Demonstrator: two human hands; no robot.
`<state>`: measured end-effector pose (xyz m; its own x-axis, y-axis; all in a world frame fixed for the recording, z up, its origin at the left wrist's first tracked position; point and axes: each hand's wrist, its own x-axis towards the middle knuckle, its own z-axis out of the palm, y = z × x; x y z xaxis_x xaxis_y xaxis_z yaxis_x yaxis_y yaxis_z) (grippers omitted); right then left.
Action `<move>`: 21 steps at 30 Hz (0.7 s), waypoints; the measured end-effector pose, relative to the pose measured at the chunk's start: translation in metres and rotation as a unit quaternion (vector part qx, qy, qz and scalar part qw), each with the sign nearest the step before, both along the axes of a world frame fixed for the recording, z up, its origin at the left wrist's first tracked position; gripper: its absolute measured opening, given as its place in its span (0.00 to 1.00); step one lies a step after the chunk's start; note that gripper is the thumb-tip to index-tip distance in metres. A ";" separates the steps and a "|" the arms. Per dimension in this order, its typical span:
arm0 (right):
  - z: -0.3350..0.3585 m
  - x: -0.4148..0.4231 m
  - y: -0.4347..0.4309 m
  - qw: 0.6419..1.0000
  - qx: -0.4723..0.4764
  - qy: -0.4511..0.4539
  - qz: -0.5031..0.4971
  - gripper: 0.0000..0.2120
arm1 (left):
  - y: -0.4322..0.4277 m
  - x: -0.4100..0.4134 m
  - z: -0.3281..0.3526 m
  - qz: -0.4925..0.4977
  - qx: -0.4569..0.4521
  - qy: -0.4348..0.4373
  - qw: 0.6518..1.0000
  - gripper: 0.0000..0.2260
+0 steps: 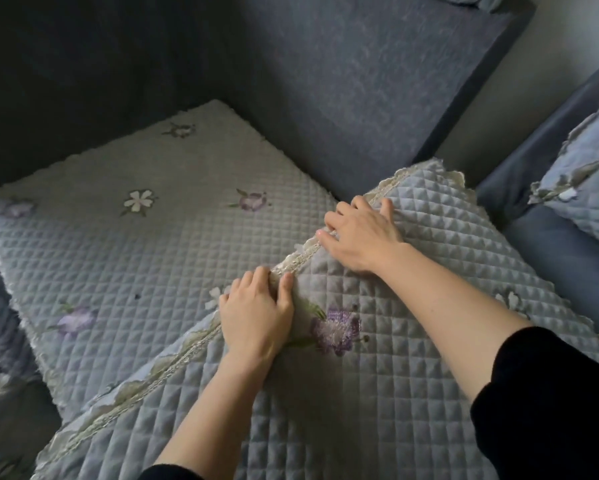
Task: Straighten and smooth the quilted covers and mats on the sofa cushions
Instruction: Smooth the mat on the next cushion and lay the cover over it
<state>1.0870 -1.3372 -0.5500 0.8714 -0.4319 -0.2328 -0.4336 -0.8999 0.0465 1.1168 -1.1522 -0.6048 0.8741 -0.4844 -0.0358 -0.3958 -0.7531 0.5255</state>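
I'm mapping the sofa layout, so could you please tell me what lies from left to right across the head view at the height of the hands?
Quilted mat lying flat → left hand → embroidered purple flower → right hand → bare blue sofa cushion.

Black sleeves (pixel 547 403) pushed up above bare forearms, no rings or watch visible.

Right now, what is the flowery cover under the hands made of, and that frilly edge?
The quilted cover looks like soft padded fabric, matte grey-blue, stitched into small puffy squares, with a purple embroidered flower whose threads shine a little. The frilly edge seems to be cream lace trim, with an open, bumpy pattern. The bare cushion behind looks like darker blue woven upholstery, though the dim light leaves that unsure.
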 end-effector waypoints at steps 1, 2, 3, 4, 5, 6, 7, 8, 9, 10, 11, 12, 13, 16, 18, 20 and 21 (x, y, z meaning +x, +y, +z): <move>-0.011 -0.016 -0.003 1.000 0.005 0.020 -0.011 0.19 | -0.004 -0.014 -0.008 -0.012 0.016 0.011 1.000 0.14; -0.023 -0.033 -0.005 0.999 0.014 0.038 -0.022 0.19 | -0.007 -0.028 -0.017 -0.025 0.036 0.021 0.999 0.14; -0.035 -0.048 -0.005 0.998 0.028 0.051 -0.033 0.20 | -0.008 -0.038 -0.028 -0.032 0.058 0.031 0.997 0.14; -0.050 -0.061 -0.003 0.996 0.047 0.062 -0.039 0.20 | -0.006 -0.050 -0.041 -0.032 0.076 0.044 0.996 0.13; -0.063 -0.068 0.001 0.995 0.070 0.066 -0.040 0.20 | -0.001 -0.055 -0.053 -0.025 0.090 0.061 0.994 0.13; -0.074 -0.072 0.009 0.992 0.092 0.074 -0.037 0.20 | 0.007 -0.056 -0.066 -0.016 0.100 0.083 0.991 0.14; -0.086 -0.075 0.017 0.989 0.112 0.087 -0.032 0.20 | 0.017 -0.056 -0.080 -0.004 0.109 0.105 0.988 0.14; -0.098 -0.078 0.024 0.985 0.128 0.110 -0.031 0.20 | 0.027 -0.054 -0.094 0.008 0.119 0.127 0.985 0.13; -0.115 -0.087 0.029 0.978 0.146 0.140 -0.038 0.20 | 0.038 -0.054 -0.112 0.015 0.132 0.149 0.980 0.13; -0.129 -0.099 0.033 0.970 0.171 0.167 -0.050 0.21 | 0.049 -0.052 -0.126 0.015 0.149 0.167 0.975 0.11; -0.145 -0.116 0.036 0.958 0.206 0.189 -0.068 0.21 | 0.059 -0.051 -0.139 0.007 0.167 0.181 0.969 0.10; -0.159 -0.135 0.036 0.946 0.240 0.199 -0.090 0.22 | 0.065 -0.050 -0.149 -0.003 0.177 0.186 0.966 0.10; -0.171 -0.152 0.037 0.940 0.259 0.197 -0.104 0.24 | 0.066 -0.049 -0.156 -0.009 0.178 0.186 0.966 0.10; -0.191 -0.178 0.046 0.949 0.242 0.165 -0.118 0.27 | 0.062 -0.044 -0.171 0.002 0.160 0.176 0.971 0.08; -0.193 -0.175 0.054 0.952 0.235 0.139 -0.137 0.27 | 0.059 -0.040 -0.175 0.007 0.152 0.179 0.972 0.08; -0.197 -0.170 0.054 0.954 0.228 0.119 -0.155 0.26 | 0.052 -0.033 -0.174 0.016 0.135 0.192 0.972 0.08; -0.198 -0.168 0.051 0.954 0.223 0.113 -0.167 0.27 | 0.048 -0.029 -0.173 0.017 0.125 0.195 0.973 0.08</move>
<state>0.9190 -1.2862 -0.7480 0.6084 -0.4909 -0.6235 -0.7238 -0.6654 -0.1824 1.0882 -1.1043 -0.7782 0.7860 -0.3883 -0.4810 -0.1749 -0.8860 0.4295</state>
